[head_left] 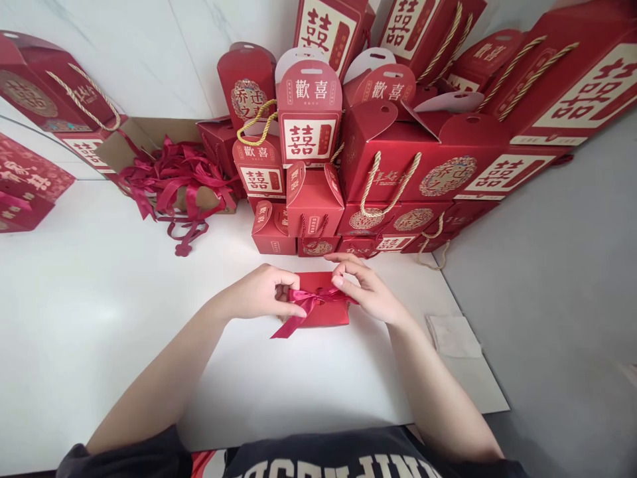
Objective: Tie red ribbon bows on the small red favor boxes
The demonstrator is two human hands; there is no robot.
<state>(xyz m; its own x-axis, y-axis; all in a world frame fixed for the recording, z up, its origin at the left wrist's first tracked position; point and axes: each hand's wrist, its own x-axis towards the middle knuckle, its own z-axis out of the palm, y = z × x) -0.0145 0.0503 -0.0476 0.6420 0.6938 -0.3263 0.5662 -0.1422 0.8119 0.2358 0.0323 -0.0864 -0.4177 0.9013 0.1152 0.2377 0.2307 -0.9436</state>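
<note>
A small red box (326, 312) lies on the white table (99, 299) in front of me, with a dark red ribbon (304, 304) crossing its top. My left hand (263, 292) is closed, pinching the ribbon at the box's left end. My right hand (365, 287) is closed too, its fingers pinching the ribbon over the box's right side. One ribbon tail hangs down to the lower left of the box.
A stack of red gift boxes and bags (378, 153) with gold rope handles fills the back of the table. A cardboard box holding loose red ribbons (174, 176) stands at the back left. A white folded paper (452, 335) lies at the table's right edge.
</note>
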